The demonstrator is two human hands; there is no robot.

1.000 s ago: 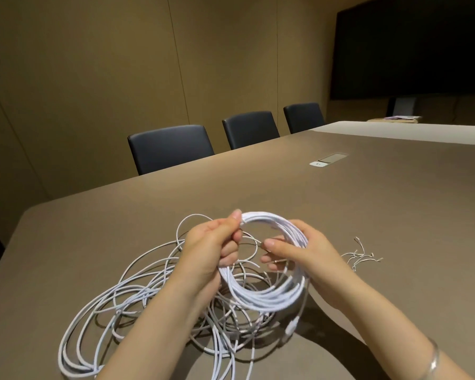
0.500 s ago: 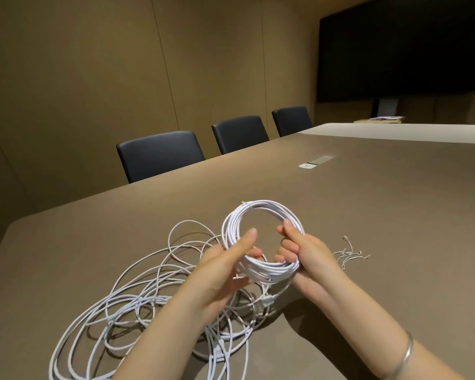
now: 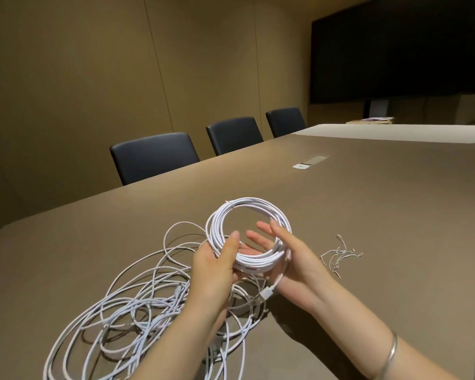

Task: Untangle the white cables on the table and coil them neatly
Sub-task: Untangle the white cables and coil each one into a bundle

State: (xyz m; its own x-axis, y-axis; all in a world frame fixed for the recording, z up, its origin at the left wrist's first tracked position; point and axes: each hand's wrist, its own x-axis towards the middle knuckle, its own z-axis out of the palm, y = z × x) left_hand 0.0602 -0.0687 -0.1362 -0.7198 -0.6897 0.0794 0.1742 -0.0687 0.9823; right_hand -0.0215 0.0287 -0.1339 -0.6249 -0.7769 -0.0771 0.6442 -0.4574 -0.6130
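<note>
A neat coil of white cable [image 3: 258,208] stands upright above the table between my two hands. My left hand [image 3: 217,266] grips its lower left part, thumb pressed over the strands. My right hand [image 3: 296,256] cradles the lower right part, with its fingers straight and reaching through the ring. A USB plug [image 3: 263,294] hangs from the coil below my right palm. A loose tangle of white cables [image 3: 132,311] sprawls on the brown table [image 3: 395,215] under and to the left of my forearms.
A few thin white twist ties [image 3: 340,253] lie to the right of my hands. A socket cover [image 3: 314,159] with a small white object [image 3: 300,166] sits farther back. Three dark chairs [image 3: 154,154] line the far left edge. A large dark screen [image 3: 401,50] hangs at the back right.
My right hand's fingers have straightened and slid through the coil's ring, where they were curled round it before. The left hand keeps its grip on the coil.
</note>
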